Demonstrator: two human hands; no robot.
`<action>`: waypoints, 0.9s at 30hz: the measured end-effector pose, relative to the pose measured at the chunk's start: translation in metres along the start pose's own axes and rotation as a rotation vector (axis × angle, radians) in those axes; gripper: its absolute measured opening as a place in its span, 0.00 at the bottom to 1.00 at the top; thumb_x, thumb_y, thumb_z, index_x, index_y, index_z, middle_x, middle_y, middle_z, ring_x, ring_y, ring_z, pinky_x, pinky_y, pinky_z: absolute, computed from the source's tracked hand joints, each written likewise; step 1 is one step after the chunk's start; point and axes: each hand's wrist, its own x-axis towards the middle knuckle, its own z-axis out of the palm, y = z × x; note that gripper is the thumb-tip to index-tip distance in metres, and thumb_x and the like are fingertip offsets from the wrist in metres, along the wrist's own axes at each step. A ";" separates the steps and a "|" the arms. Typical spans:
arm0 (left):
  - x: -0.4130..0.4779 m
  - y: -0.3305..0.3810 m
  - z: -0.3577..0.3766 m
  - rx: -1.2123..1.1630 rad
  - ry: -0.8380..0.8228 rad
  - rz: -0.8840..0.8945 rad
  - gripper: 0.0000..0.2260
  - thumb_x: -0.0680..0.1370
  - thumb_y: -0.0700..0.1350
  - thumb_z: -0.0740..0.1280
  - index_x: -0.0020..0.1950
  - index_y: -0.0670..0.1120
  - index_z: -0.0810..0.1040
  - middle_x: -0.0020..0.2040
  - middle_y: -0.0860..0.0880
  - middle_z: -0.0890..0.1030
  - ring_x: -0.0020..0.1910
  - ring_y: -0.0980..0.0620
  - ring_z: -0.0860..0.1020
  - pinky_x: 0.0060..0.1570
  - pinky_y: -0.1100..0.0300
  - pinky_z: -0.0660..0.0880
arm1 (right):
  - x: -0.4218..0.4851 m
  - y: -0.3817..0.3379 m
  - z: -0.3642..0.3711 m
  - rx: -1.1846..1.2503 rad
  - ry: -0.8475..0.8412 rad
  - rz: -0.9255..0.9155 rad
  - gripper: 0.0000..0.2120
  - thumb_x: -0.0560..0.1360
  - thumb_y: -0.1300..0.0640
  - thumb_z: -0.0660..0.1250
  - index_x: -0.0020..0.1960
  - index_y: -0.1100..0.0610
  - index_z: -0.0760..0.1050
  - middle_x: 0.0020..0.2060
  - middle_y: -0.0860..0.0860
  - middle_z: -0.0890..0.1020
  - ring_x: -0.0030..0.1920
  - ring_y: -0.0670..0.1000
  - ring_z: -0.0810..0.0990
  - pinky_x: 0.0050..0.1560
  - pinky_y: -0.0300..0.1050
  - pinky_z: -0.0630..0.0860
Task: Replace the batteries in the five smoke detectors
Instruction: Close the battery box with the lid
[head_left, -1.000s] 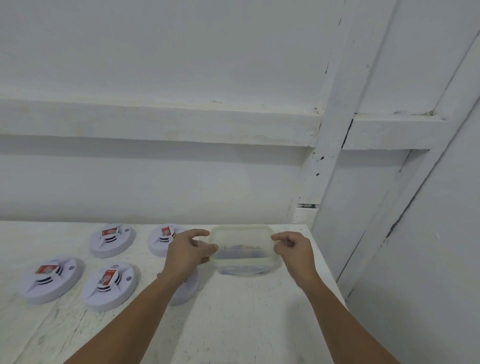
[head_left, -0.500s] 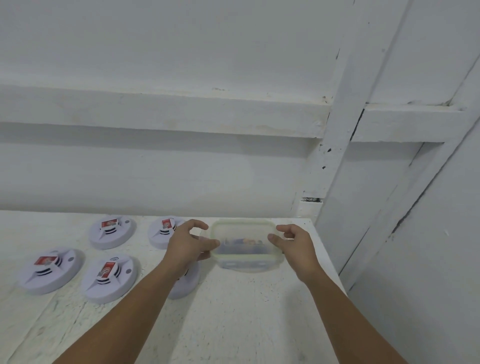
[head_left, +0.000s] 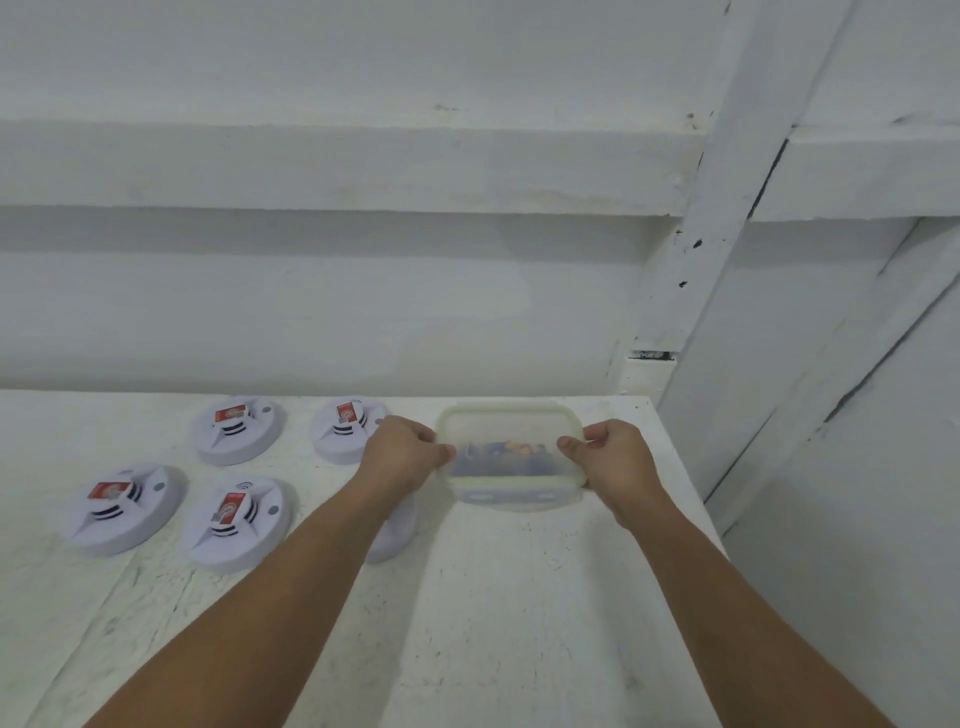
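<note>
A clear plastic box (head_left: 511, 457) with a lid stands at the back right of the white table (head_left: 519, 623); small dark and orange items show dimly through it. My left hand (head_left: 402, 457) grips the box's left edge. At the right edge my right hand (head_left: 613, 457) grips it with curled fingers. Several white round smoke detectors with red labels lie to the left: one at the back (head_left: 238, 428), another at the back (head_left: 345, 428), one at the front left (head_left: 122, 506), one beside it (head_left: 239, 522). A further detector (head_left: 396, 535) is mostly hidden under my left forearm.
A white wall with a ledge (head_left: 337, 171) runs behind the table. A white post (head_left: 691, 249) and a slanted white panel (head_left: 857, 415) close off the right side, right by the table's right edge.
Both hands have closed in on the box's sides and now grip it. The view has tilted a little, so the table sits higher in the frame.
</note>
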 end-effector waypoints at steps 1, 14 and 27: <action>0.002 0.002 0.000 -0.055 -0.018 -0.041 0.12 0.74 0.39 0.72 0.32 0.45 0.74 0.38 0.42 0.78 0.39 0.46 0.76 0.51 0.55 0.77 | 0.000 -0.001 0.000 -0.011 0.000 -0.004 0.12 0.71 0.54 0.73 0.48 0.59 0.74 0.43 0.55 0.80 0.46 0.57 0.81 0.50 0.59 0.79; -0.002 0.011 0.000 0.001 -0.027 -0.003 0.06 0.73 0.38 0.72 0.45 0.42 0.76 0.48 0.37 0.82 0.47 0.40 0.82 0.51 0.48 0.80 | 0.002 -0.004 -0.007 0.201 -0.132 0.135 0.08 0.73 0.60 0.72 0.46 0.60 0.73 0.50 0.59 0.79 0.49 0.58 0.81 0.42 0.52 0.81; -0.034 -0.010 0.017 0.759 0.048 0.807 0.24 0.70 0.51 0.73 0.64 0.45 0.75 0.59 0.44 0.79 0.57 0.43 0.78 0.52 0.53 0.76 | 0.029 -0.029 -0.014 0.061 -0.441 0.012 0.11 0.75 0.56 0.69 0.57 0.54 0.75 0.44 0.55 0.77 0.40 0.51 0.77 0.38 0.44 0.74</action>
